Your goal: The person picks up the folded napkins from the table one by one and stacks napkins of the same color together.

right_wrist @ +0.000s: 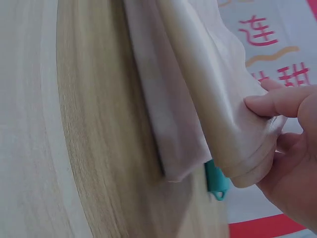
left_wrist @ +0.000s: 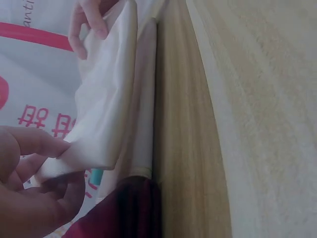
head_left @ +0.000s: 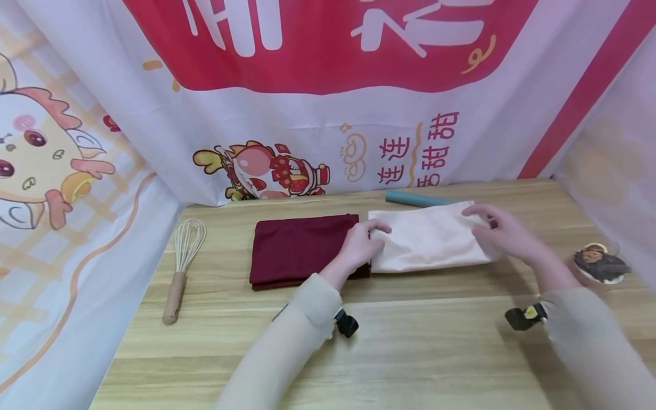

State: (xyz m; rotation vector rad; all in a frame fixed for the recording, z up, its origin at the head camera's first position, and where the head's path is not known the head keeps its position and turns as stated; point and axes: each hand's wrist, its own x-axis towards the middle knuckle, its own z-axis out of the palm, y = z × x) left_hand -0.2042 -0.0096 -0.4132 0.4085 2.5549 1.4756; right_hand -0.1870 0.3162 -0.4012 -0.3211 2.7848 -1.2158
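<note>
A pale pinkish-white folded cloth (head_left: 427, 239) is gripped at both ends. My left hand (head_left: 361, 245) pinches its left edge between thumb and fingers, beside the folded dark red cloth (head_left: 297, 250). At the opposite end my right hand (head_left: 504, 230) pinches the right edge, thumb on the near side. Both wrist views show the gripped part raised over a lower pale layer (right_wrist: 168, 114), which lies on the wooden table (head_left: 400, 341). The left forearm crosses in front of the dark red cloth's near right corner.
A whisk (head_left: 184, 262) with a wooden handle lies at the left. Behind the pale cloth is a teal rod-shaped object (head_left: 410, 198), partly covered. A small dark-and-white item (head_left: 599, 263) sits at the far right. Printed fabric (head_left: 307, 114) hangs along the back and sides.
</note>
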